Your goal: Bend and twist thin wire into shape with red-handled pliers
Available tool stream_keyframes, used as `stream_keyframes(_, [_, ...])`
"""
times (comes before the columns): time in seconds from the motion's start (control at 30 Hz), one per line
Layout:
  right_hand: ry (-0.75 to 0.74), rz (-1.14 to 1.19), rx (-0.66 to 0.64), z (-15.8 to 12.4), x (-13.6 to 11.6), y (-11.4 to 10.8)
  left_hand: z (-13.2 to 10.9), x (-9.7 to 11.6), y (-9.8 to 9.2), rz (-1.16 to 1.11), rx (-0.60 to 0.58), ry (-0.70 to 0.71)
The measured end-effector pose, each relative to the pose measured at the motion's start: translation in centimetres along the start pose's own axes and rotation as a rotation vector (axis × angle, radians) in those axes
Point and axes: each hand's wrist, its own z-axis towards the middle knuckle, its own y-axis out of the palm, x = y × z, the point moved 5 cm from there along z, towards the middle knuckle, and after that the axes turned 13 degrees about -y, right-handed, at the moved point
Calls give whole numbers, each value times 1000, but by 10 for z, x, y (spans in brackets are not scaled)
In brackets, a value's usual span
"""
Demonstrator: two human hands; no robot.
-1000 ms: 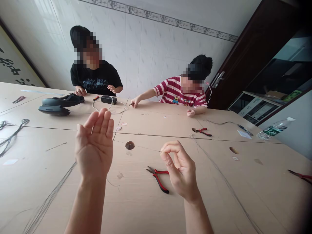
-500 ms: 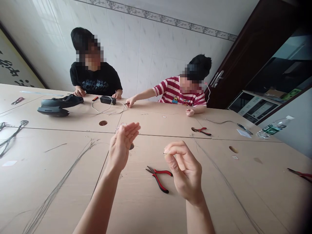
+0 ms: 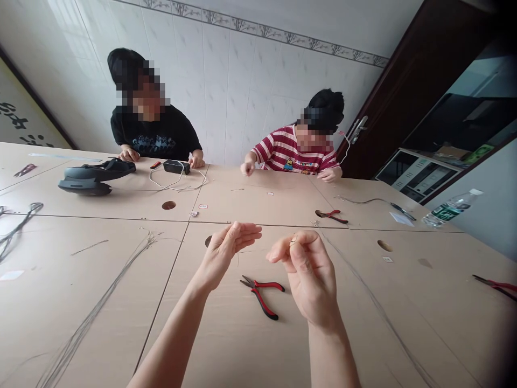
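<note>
Above the middle of the table (image 3: pixel 226 350), my left hand (image 3: pixel 226 248) is turned on edge with its fingers stretched out together. A very thin wire (image 3: pixel 238 260) shows just under its fingers; whether the hand touches it I cannot tell. To its right, my right hand (image 3: pixel 309 275) pinches a tiny metal piece (image 3: pixel 293 242) between thumb and fingers, too small to name. The two hands are apart. Below and between them lie red-and-black pliers (image 3: pixel 264 296), jaws slightly parted.
Bundles of thin wire lie left (image 3: pixel 105 302) and right (image 3: pixel 363 285). More pliers (image 3: pixel 332 216) lie beyond my right hand. A headset (image 3: pixel 92 175), a black box (image 3: pixel 176 167) with white cable and a bottle (image 3: pixel 450 207) stand farther off. Two people sit opposite.
My left hand has moved right and slightly down, nearer my right hand. My right fingers have shifted around the small piece. The striped-shirt person has drawn an arm back.
</note>
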Motion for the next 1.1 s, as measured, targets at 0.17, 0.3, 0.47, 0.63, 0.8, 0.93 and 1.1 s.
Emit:
stream_keyframes(0.17, [-36,-5,15,1,-3,-3,1,-1,2,91,-24,-42])
stream_keyframes(0.3, [-42,4,46,3,3,-4,-3,-8,14,193,-232,-206])
stream_keyframes(0.47, [-32,20,138,6,11,-11,-15,-14,22,141,-548,-350])
stream_keyframes(0.63, [7,46,215,8,15,-16,-24,-14,26,159,-785,-403])
stream_keyframes(0.8, [40,64,204,7,21,-9,-33,-19,45,48,-945,-475])
stream_keyframes(0.93, [51,73,220,6,24,-10,-37,-23,54,31,-984,-498])
stream_keyframes(1.1, [50,95,272,8,26,-14,-39,-22,56,80,-1031,-503])
